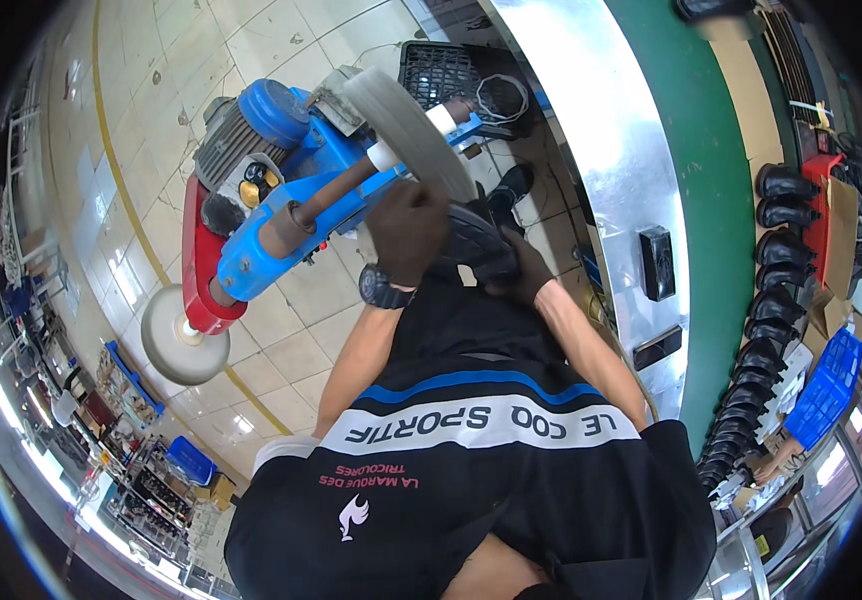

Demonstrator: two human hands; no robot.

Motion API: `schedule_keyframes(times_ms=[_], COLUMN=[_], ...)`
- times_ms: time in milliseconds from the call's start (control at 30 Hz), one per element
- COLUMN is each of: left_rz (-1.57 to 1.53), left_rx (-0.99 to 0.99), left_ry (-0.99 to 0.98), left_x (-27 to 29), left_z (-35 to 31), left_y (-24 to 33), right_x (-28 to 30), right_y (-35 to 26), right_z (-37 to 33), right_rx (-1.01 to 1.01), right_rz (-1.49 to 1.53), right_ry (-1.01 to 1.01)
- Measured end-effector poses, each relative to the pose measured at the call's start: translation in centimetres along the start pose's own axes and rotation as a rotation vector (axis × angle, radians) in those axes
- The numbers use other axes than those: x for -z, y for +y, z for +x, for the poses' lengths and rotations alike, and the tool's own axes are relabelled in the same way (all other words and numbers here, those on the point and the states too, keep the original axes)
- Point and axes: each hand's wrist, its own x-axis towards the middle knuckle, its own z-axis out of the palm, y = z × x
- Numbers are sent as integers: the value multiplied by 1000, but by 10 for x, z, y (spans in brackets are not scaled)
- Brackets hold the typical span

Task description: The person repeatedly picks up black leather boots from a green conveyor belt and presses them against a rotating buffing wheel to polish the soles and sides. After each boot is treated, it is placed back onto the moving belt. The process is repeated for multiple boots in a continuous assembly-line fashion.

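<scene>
Remotely, I had my left grip point(408, 232) and right grip point(529, 268) both pinching a black shoe point(478, 245) just beside the grey wheel point(401, 125); whether it touched, I couldn't tell.

We are looking over a shiny metal bench point(591, 130) on our right, which is carrying 2 dark pieces, a black block point(657, 263) and a flatter black block point(657, 347) nearer us. Beside it we are seeing a long green surface point(696, 150), with many black shoes point(786, 250) standing in a row along its far right edge. On our left, the pale tiled floor point(291, 320) is bearing a blue-and-red wheel machine point(326, 150), while a black mesh crate point(438, 70) is sitting beyond.
</scene>
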Motion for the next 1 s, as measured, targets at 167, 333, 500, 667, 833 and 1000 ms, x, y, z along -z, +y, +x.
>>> schedule_keyframes(times_ms=[167,333,500,667,833,1000], left_rz=[210,5,-207,-385,-420,-888], left_rx=[-811,-1096,-1193,-1385,-753,1088], left_ry=[-79,-296,-659,-538,-407,-575], left_x=[-5,-12,-7,18,34,-56], left_z=[65,112,37,-44,-66,-86], left_y=[56,80,111,105,5,-97], right_x=[9,-38,-2,-15,-32,-41], right_y=[32,0,0,-7,-8,-22], right_z=[57,26,-23,-66,-64,-43], right_rx=[623,861,320,-48,-80,-171], right_rz=[-629,-851,-115,307,281,161], right_ry=[-22,-26,-136,-136,-71,-110])
